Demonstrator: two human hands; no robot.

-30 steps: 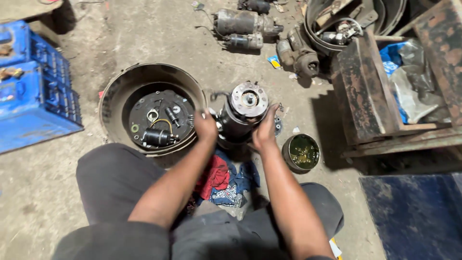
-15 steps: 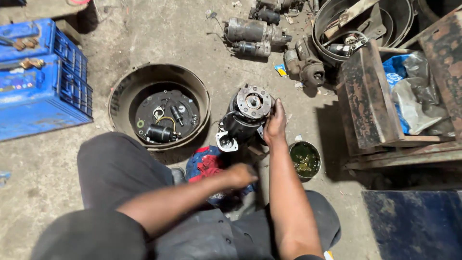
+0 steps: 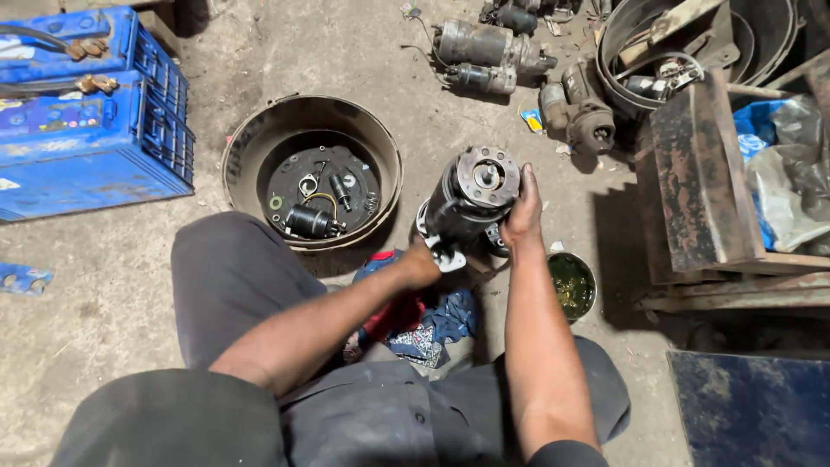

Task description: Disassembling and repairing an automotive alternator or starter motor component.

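A: Head view: the right hand (image 3: 523,216) grips the motor (image 3: 467,203) along its right side, holding it tilted on the floor.

B: And the left hand (image 3: 421,264)?

A: It's at the motor's near base; grip unclear. A cloth (image 3: 415,316) lies nearer, a tin (image 3: 571,284) right, a drum (image 3: 311,169) left, batteries (image 3: 86,121) far left.

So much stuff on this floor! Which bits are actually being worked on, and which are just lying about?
In hand:
- starter motor, gripped by right hand and left hand
- patterned rag beneath

Lying about:
- round pan of small parts
- blue batteries
- other motors
- green-filled tin
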